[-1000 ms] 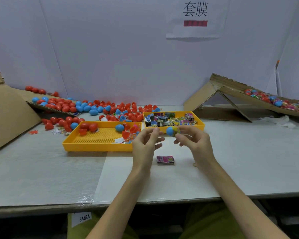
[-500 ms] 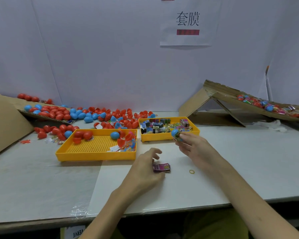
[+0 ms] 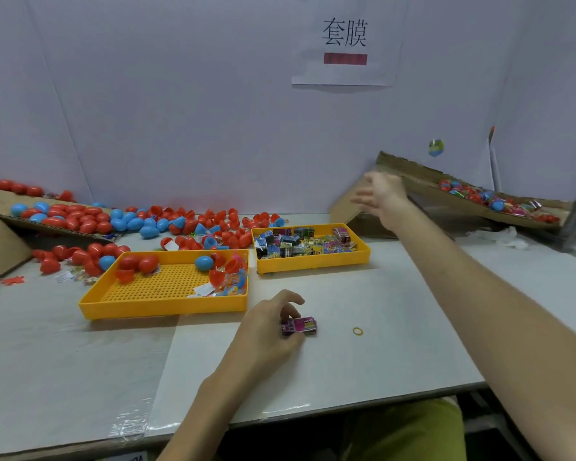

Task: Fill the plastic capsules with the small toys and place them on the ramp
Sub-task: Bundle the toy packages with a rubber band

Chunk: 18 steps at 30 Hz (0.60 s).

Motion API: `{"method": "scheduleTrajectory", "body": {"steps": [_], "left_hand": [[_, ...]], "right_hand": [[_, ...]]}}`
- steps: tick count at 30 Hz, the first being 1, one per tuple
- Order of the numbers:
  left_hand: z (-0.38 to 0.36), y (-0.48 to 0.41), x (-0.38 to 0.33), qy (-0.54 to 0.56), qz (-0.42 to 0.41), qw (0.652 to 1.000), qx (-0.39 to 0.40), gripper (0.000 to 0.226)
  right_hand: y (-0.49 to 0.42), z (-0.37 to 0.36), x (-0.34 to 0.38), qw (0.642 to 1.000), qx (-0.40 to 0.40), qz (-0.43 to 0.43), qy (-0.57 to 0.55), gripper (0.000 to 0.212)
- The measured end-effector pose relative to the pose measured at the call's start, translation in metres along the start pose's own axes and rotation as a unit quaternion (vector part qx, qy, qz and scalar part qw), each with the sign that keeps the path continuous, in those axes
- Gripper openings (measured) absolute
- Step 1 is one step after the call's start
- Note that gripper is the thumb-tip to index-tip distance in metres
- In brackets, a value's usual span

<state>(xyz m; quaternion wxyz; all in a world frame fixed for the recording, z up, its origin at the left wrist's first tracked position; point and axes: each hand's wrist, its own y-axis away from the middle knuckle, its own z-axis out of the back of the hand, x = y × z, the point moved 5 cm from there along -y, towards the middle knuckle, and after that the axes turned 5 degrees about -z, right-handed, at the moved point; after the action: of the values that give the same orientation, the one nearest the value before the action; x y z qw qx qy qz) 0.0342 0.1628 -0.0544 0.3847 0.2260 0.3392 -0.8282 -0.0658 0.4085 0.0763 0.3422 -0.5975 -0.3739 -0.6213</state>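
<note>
A filled capsule (image 3: 436, 148), blue and yellow, is in mid-air above the cardboard ramp (image 3: 423, 181) at the right. My right hand (image 3: 381, 194) is stretched toward the ramp with straight, blurred fingers and holds nothing. Low on the ramp lie several filled capsules (image 3: 492, 201). My left hand (image 3: 273, 322) rests on the table with its fingers curled round a small purple toy packet (image 3: 300, 326). A yellow tray (image 3: 313, 262) holds several small toy packets. A larger yellow tray (image 3: 167, 306) holds red and blue capsule halves.
A heap of red and blue empty capsules (image 3: 120, 224) spreads over the back left of the table and a cardboard slope there. A small yellow rubber band (image 3: 357, 331) lies right of the packet. White crumpled film (image 3: 499, 236) sits under the ramp.
My right hand swung from the small tray up toward the ramp and let go of the capsule, which now flies above it. My left hand closed on the purple packet.
</note>
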Motion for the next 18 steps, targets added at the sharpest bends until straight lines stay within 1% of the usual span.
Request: {"method": "scheduleTrajectory", "body": {"steps": [2,3,4,6,8,10,12,14,16,17,18], "left_hand": [[0.000,-0.002,0.000,0.005,-0.002,1.000,-0.007,0.039],[0.000,-0.002,0.001,0.007,0.000,1.000,-0.010,0.038],[0.000,-0.002,0.001,0.009,0.002,1.000,-0.012,0.037],[0.001,-0.001,0.002,0.014,0.002,1.000,-0.014,0.036],[0.000,-0.001,0.001,0.012,-0.001,1.000,-0.011,0.035],[0.000,-0.002,0.000,-0.003,-0.005,1.000,-0.012,0.034],[-0.001,-0.002,-0.001,-0.019,-0.008,1.000,-0.011,0.034],[-0.002,-0.002,-0.001,-0.034,-0.015,0.999,-0.012,0.034],[-0.002,-0.002,-0.002,-0.037,-0.020,0.999,-0.018,0.033],[-0.002,-0.001,-0.003,-0.036,-0.020,0.999,-0.021,0.033],[-0.001,-0.001,-0.004,-0.035,-0.020,0.999,-0.025,0.033]], "right_hand": [[0.006,-0.006,-0.031,0.997,-0.014,0.059,0.045,0.021],[0.009,-0.006,-0.046,0.996,-0.022,0.075,0.049,0.020],[0.011,-0.004,-0.063,0.994,-0.038,0.088,0.054,0.021],[0.015,0.006,-0.092,0.987,-0.096,0.101,0.078,0.024],[0.017,0.015,-0.113,0.979,-0.142,0.085,0.115,0.025],[0.016,0.020,-0.119,0.969,-0.164,0.087,0.163,0.024],[0.016,0.022,-0.113,0.953,-0.172,0.134,0.212,0.022],[0.016,0.015,-0.101,0.940,-0.159,0.193,0.234,0.018],[0.009,0.004,-0.085,0.929,-0.121,0.235,0.257,0.013],[0.003,-0.004,-0.079,0.928,-0.082,0.236,0.276,0.019],[-0.003,-0.015,-0.073,0.926,-0.027,0.221,0.303,0.030]]}}
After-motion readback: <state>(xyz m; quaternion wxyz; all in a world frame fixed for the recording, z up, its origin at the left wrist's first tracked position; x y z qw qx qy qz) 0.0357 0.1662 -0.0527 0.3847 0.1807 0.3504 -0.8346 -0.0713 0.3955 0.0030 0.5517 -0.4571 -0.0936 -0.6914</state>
